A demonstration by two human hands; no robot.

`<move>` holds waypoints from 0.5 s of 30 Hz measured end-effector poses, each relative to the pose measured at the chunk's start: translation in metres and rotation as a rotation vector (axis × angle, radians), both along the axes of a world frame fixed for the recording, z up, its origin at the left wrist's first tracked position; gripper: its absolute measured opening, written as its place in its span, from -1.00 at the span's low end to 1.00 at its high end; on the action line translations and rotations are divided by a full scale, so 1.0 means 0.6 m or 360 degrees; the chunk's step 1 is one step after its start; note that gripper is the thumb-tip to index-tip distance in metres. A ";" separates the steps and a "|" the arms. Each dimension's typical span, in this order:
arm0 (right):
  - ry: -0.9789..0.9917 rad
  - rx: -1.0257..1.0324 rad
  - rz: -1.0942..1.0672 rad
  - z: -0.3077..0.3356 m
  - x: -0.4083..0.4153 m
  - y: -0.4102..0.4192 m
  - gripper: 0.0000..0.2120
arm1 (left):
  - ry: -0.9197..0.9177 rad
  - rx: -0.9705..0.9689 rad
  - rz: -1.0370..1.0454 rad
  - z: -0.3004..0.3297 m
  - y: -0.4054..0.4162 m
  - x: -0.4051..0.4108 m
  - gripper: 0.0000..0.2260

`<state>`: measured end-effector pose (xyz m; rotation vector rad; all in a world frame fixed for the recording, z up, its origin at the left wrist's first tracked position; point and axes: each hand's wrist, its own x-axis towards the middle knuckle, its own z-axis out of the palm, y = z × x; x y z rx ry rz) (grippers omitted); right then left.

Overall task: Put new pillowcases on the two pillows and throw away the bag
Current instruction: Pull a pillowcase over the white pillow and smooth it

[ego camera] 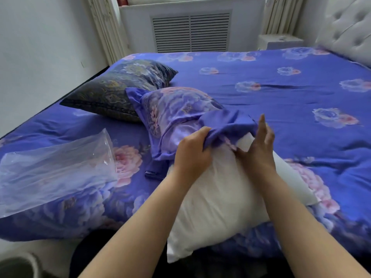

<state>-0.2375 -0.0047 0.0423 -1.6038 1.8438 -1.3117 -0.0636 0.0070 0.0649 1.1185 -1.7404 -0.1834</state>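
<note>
A bare white pillow (216,199) lies across the bed's near edge, its far end inside a purple floral pillowcase (176,113). My left hand (192,151) grips the bunched rim of the pillowcase opening. My right hand (259,145) is beside it with straight fingers, its thumb side touching the pillow at the opening. A second pillow (118,91) in a dark patterned cover lies further back on the left. A clear plastic bag (54,173) rests on the bed at the left.
The bed carries a blue floral cover (281,93). A padded headboard (349,27) stands at the right, and a radiator grille (190,33) with curtains at the back. A small dark object (153,174) lies beside the pillowcase. A round bin rim (18,265) shows at bottom left.
</note>
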 end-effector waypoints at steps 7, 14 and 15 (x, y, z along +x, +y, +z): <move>0.0531 -0.0380 0.0134 0.017 -0.047 0.003 -0.70 | 0.0330 0.0989 -0.0298 0.012 0.107 0.004 -0.79; 0.0724 0.0545 0.0540 0.090 -0.079 0.099 -0.80 | 0.1081 0.1282 -0.0001 -0.019 0.073 0.068 -0.51; 0.0817 0.0828 0.0636 0.098 -0.081 0.110 -0.77 | 0.1275 0.1390 -0.0084 -0.030 0.077 0.086 -0.50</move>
